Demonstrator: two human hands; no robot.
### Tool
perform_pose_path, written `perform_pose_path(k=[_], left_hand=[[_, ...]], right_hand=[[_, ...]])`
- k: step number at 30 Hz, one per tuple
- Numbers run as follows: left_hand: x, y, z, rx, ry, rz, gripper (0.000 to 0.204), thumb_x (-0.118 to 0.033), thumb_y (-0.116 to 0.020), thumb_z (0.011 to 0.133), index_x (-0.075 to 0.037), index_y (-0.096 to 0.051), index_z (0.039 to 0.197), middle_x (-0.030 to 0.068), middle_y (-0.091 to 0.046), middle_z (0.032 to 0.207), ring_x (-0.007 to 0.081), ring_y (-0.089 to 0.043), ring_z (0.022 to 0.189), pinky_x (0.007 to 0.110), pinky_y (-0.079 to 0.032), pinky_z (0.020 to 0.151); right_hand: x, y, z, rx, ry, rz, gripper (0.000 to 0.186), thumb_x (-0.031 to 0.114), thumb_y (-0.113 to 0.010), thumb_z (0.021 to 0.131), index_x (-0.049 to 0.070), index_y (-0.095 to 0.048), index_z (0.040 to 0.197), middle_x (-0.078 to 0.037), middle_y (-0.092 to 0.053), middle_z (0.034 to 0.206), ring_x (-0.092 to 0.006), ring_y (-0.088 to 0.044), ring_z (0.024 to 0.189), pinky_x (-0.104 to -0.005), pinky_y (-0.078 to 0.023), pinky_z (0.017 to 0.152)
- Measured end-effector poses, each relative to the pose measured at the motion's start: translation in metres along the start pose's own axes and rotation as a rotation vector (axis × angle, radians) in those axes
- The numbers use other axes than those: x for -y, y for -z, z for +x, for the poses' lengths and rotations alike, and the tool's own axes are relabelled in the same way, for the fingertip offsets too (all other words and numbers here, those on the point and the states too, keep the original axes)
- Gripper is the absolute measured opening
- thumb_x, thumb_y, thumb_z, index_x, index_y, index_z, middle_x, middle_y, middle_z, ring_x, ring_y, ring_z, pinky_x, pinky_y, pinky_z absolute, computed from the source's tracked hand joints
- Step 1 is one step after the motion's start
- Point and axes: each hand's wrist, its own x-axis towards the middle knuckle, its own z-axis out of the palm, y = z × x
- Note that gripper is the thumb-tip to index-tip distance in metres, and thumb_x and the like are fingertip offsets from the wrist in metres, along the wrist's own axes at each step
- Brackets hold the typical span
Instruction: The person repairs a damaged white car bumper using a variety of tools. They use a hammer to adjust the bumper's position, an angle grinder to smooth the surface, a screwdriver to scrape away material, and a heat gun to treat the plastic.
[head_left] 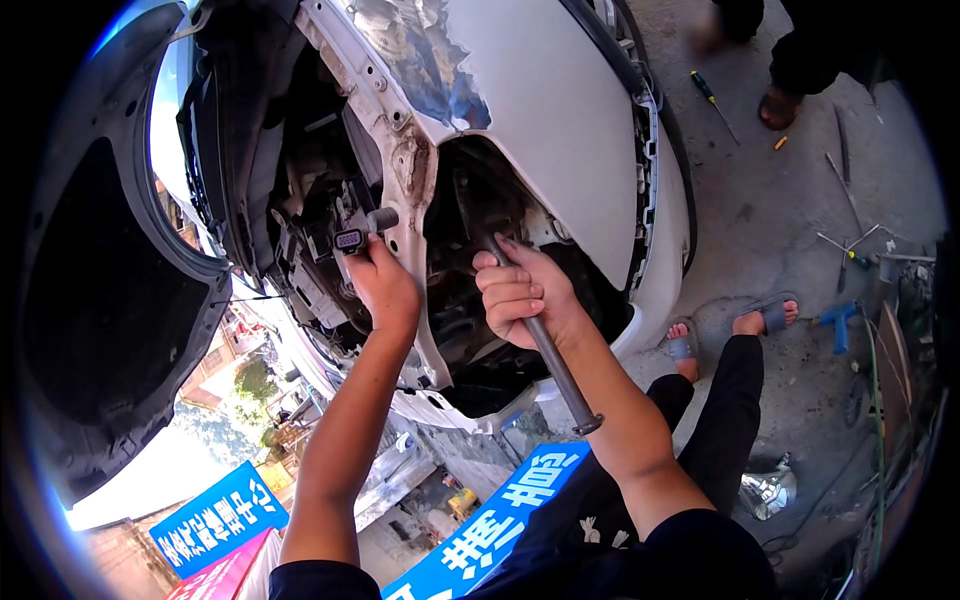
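My left hand [385,288] reaches into the front of a white car, fingers closed at a black electrical connector [348,240] with a pinkish pin face. A short grey cylinder [381,219] sticks out beside that connector. In my right hand [525,292] is a long, dull metal bar [560,372], gripped with the fingers wrapped round it. The bar slants, its flanged lower end towards me. Its far end reaches into the dark headlight opening [490,200], where the tip is hard to make out. A rusty, bare body strip [408,165] runs between both hands.
The raised bonnet [90,290] stands at the left. White fender [560,110] and bumper edge lie right of the opening. On the concrete floor are a screwdriver [715,105], a blue tool [840,325] and a crumpled clear object [768,490]. Another person's foot [779,108] shows at upper right.
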Motion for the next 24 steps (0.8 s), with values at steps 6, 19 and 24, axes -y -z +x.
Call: perform_pose_path(k=[6, 19, 24], left_hand=[[0.038, 0.006, 0.012, 0.047, -0.247, 0.242, 0.034, -0.022, -0.05, 0.098, 0.009, -0.057, 0.109, 0.0172, -0.064, 0.1, 0.0252, -0.057, 0.089, 0.039, -0.044, 0.081], [0.049, 0.02, 0.032, 0.179, -0.3, 0.211, 0.042, -0.022, -0.05, 0.099, 0.008, -0.053, 0.128, 0.0205, -0.06, 0.122, 0.0262, -0.057, 0.11, 0.035, -0.042, 0.096], [0.071, -0.012, -0.03, 0.036, -0.382, 0.366, 0.038, -0.021, -0.051, 0.098, 0.007, -0.054, 0.123, 0.0198, -0.06, 0.118, 0.0257, -0.057, 0.106, 0.035, -0.043, 0.094]], right_hand=[[-0.027, 0.024, -0.041, -0.189, 0.001, -0.423, 0.042, 0.05, -0.036, 0.101, 0.013, -0.047, 0.085, 0.007, -0.031, 0.051, -0.0022, -0.027, 0.034, -0.0189, -0.026, 0.028], [0.193, 0.02, -0.431, -2.563, 0.827, -2.07, 0.039, 0.041, -0.062, 0.086, 0.003, -0.065, 0.098, -0.022, -0.069, 0.091, -0.0376, -0.066, 0.089, -0.0448, -0.052, 0.082], [0.373, -0.012, -0.559, -2.814, 0.657, -1.936, 0.033, 0.035, -0.061, 0.083, 0.006, -0.065, 0.099, -0.019, -0.067, 0.101, -0.0365, -0.064, 0.097, -0.047, -0.051, 0.086]])
